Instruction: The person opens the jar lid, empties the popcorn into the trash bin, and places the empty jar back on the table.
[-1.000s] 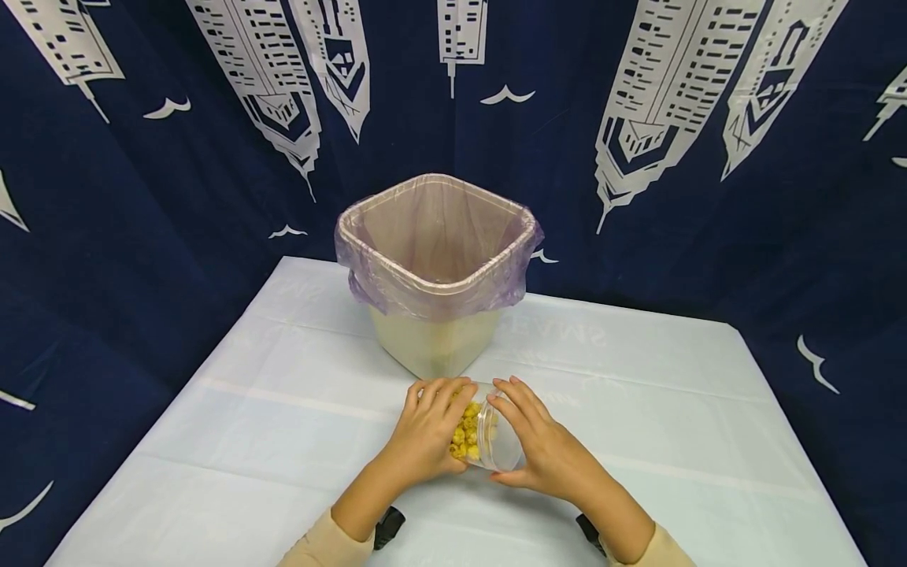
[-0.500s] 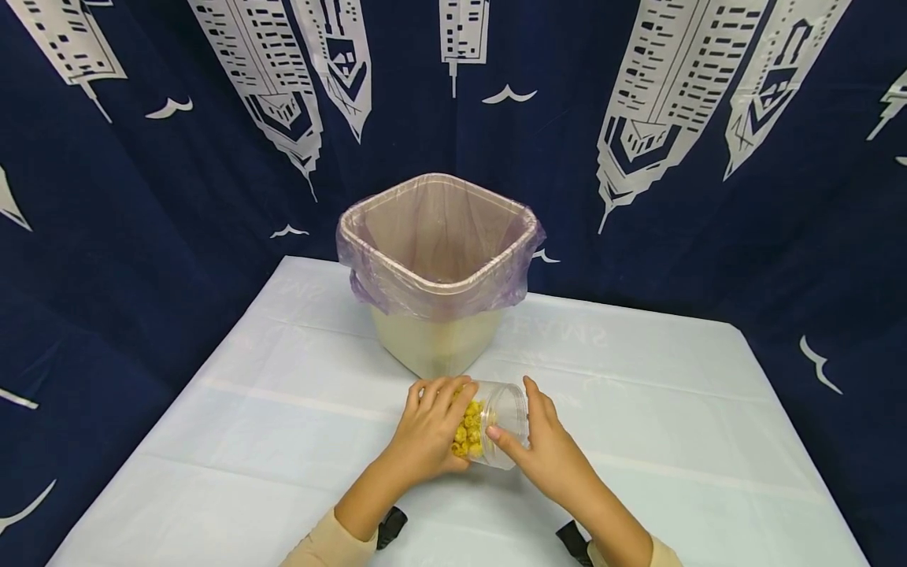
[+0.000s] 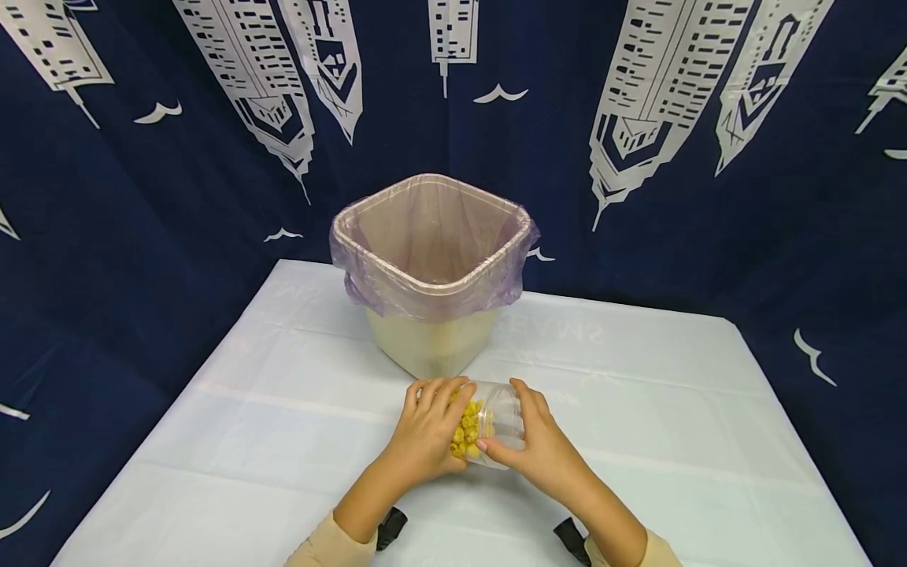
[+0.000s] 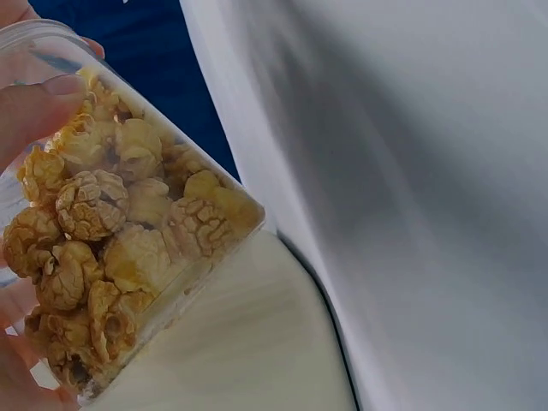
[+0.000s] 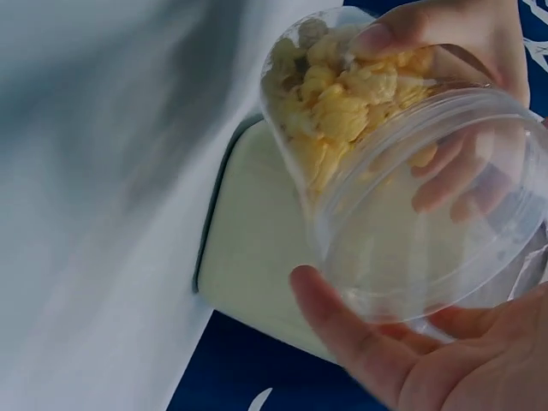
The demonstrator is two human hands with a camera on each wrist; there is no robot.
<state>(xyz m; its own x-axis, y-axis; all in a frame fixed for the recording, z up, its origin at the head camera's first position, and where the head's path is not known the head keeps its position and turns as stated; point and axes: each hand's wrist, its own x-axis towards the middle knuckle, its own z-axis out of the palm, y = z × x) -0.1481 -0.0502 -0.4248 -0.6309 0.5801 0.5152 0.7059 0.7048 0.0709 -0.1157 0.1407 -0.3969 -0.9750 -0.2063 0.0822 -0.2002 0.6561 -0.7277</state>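
Note:
A clear plastic jar (image 3: 466,429) of yellow popcorn (image 4: 94,205) lies tipped on its side between both hands, its clear lid (image 3: 501,417) facing right. My left hand (image 3: 428,429) grips the popcorn-filled end, fingers over the top and thumb below. At the lid end, my right hand (image 3: 549,449) holds the rim between thumb and fingers. The right wrist view looks through the see-through lid (image 5: 428,231), with the right thumb (image 5: 330,321) at its edge and left fingers showing behind the plastic.
Just beyond the hands stands a cream bin (image 3: 432,342) lined with a translucent purple bag (image 3: 439,303) folded over its rim. A white cloth (image 3: 248,441) covers the table. Behind hangs a dark blue curtain (image 3: 538,173) printed with white buildings.
My right hand loosened from the lid, turned and spread its fingers, then closed round the lid again with the thumb lower on the near side. The left hand and jar stayed nearly still.

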